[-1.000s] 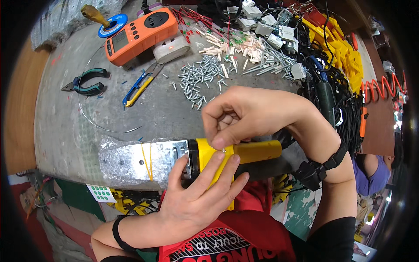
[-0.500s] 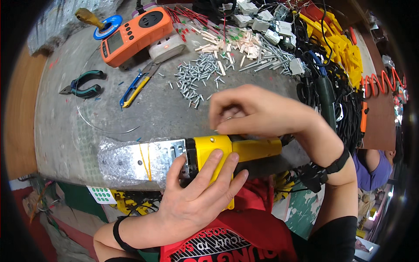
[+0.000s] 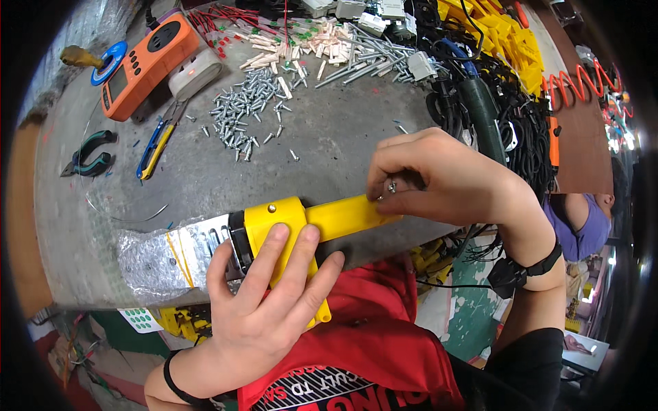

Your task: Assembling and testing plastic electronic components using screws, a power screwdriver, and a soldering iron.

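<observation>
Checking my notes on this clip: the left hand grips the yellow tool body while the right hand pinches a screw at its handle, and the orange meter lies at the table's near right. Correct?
Not quite. The head view shows the orange meter at the table's far left, not near right. The left hand does grip the yellow tool, and the right hand pinches a screw at its handle.

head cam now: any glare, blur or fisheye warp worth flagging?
Head view: strong fisheye, with a black rim around the frame and the grey bench edge bowing; glare on the bubble-wrapped metal end of the yellow tool; left hand and right hand sharp, no motion blur; soft, even light, with the scattered screws crisp; far right clutter darker near the rim.
</observation>
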`<state>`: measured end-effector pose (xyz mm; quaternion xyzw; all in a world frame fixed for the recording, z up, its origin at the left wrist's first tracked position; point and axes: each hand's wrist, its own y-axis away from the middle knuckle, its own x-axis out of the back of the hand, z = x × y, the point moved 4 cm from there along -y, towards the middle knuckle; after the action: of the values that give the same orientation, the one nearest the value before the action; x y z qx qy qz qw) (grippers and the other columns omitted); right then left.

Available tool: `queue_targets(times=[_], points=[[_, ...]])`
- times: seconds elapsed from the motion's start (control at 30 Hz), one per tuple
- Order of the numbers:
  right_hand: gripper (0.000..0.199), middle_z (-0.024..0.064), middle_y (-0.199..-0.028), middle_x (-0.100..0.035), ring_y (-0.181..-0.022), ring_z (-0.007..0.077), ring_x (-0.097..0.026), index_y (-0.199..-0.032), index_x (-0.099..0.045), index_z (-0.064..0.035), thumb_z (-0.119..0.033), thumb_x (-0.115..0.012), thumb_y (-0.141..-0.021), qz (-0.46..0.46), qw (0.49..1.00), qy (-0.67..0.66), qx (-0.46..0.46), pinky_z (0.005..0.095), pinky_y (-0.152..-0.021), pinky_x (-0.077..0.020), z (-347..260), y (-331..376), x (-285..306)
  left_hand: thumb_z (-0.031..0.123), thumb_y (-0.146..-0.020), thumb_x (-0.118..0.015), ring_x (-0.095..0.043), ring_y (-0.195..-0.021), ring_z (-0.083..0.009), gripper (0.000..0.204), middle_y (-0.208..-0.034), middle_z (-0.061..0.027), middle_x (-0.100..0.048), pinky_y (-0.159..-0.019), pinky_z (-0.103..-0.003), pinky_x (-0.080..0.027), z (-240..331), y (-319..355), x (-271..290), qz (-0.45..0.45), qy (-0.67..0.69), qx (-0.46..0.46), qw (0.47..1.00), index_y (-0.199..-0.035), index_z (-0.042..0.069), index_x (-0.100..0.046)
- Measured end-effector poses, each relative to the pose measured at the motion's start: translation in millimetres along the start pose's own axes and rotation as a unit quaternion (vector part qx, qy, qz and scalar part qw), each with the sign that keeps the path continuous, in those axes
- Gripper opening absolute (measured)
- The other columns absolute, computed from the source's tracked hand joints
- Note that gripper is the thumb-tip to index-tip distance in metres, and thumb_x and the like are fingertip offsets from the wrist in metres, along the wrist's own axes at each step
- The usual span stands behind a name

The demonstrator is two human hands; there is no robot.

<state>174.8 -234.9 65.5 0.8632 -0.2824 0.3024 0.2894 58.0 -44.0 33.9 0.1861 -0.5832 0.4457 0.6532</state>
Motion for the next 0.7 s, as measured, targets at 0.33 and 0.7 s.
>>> queue_targets(times=[0.33,0.7], points=[[0.013,0.0112,-0.079,-0.061,-0.069,0.0283,-0.061,-0.085,-0.062,0.0015,0.001,-0.071,-0.074,0.153,0.987,0.044,0.039,0.0354,-0.062,-0.0476,-11.8,27.1,-11.5,0.034,-0.081,-0.060,-0.046,-0.128,-0.0265,0.040,-0.133,-0.0074,-0.055,-0.103,-0.053,-0.027,-3.2,7.1,1.0,-0.020,-0.034,-0.026,0.999,-0.119,0.022,-0.066],[0.015,0.0104,-0.080,-0.053,-0.069,0.0315,-0.060,-0.089,-0.050,-0.0036,-0.009,-0.061,-0.081,0.150,0.969,0.190,0.057,0.0402,-0.056,-0.0497,-18.8,36.0,-40.5,0.023,-0.080,-0.059,-0.049,-0.126,-0.0230,0.037,-0.131,-0.0040,-0.058,-0.101,-0.052,-0.028,0.8,0.5,0.3,-0.007,-0.001,-0.005,1.000,-0.116,0.022,-0.067]])
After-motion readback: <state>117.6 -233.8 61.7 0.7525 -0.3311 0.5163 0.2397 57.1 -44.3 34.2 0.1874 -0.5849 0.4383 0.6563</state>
